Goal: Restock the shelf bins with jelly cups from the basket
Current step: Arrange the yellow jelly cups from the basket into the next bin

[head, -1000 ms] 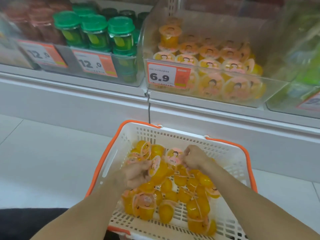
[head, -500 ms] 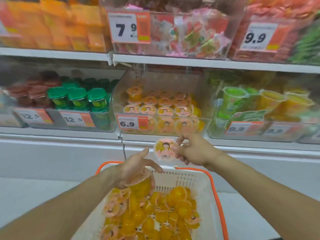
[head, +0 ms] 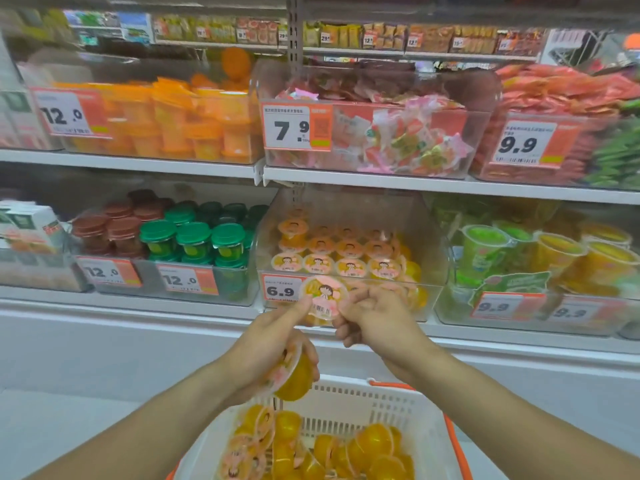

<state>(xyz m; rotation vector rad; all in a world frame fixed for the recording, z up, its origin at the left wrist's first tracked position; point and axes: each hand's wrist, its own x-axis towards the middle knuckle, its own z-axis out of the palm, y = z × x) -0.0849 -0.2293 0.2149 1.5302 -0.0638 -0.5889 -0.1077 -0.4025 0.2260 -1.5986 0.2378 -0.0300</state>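
Lifting jelly cups toward the bin
Both hands pinch one cup; left hand palms another. Release right hand first, place flat.

Basket below, before shelf; jelly cup bin between jar bin left, tall-cup bin right.

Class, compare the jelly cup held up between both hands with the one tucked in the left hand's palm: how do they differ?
The raised jelly cup faces us lid-on, its cartoon label and barcode showing; the lower jelly cup is tilted, showing its orange side. The raised one is pinched by the left hand and right hand; the lower one sits in the left palm alone. Both look like the same orange product.
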